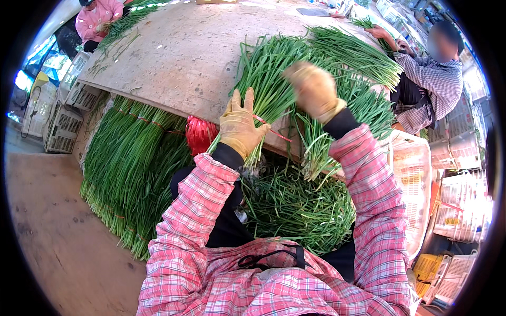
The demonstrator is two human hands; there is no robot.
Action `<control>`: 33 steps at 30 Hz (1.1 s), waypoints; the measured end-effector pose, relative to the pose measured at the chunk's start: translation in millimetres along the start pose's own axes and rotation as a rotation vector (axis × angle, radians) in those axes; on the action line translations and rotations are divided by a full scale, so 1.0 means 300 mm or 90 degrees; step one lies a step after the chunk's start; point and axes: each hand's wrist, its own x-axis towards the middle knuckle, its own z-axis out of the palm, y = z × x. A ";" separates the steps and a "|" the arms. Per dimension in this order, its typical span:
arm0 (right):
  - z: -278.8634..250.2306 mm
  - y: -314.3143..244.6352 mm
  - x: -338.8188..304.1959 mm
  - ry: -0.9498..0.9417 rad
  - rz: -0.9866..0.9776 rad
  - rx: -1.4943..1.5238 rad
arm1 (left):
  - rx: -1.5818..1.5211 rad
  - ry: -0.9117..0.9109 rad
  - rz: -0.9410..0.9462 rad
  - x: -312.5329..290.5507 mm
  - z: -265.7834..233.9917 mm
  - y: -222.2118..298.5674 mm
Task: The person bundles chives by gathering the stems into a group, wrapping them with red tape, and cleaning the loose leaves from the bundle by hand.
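My left hand (242, 125), in a yellowish work glove, lies flat on a bunch of long green chives (274, 68) at the table's near edge. Its fingers are stretched and the thumb points right. A thin red tie strip (274, 135) runs beside the thumb and across the pale stems. To the right, my gloved right hand (312, 87) is raised over the leaves, and motion smears its fingers. Below it, a looser bundle of chives (316, 147) hangs over the edge, stems toward me.
Tied chive bundles (137, 163) are stacked at left, beside red tie strips (201, 136). Loose leaves (300, 210) lie heaped by my lap. More chives (353, 52) spread toward a person (432, 79) at right. Another person (97, 18) works far left. Plastic crates (411, 179) stand around the table (174, 63).
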 end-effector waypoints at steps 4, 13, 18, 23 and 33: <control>0.083 -0.179 0.057 -0.253 -0.051 0.066 | 0.031 0.037 0.020 -0.006 0.023 -0.021; 0.053 0.170 -0.107 -0.259 0.368 -0.113 | 0.141 0.012 0.094 -0.012 0.013 0.005; -0.108 0.057 -0.030 -0.250 0.292 0.019 | 0.171 -0.035 0.078 -0.010 -0.023 0.015; 0.022 -0.127 0.016 -0.316 0.055 0.071 | 0.182 -0.021 0.075 -0.020 -0.017 0.038; -0.201 -0.081 -0.015 -0.209 0.283 0.019 | -0.407 0.062 0.075 0.044 -0.052 -0.151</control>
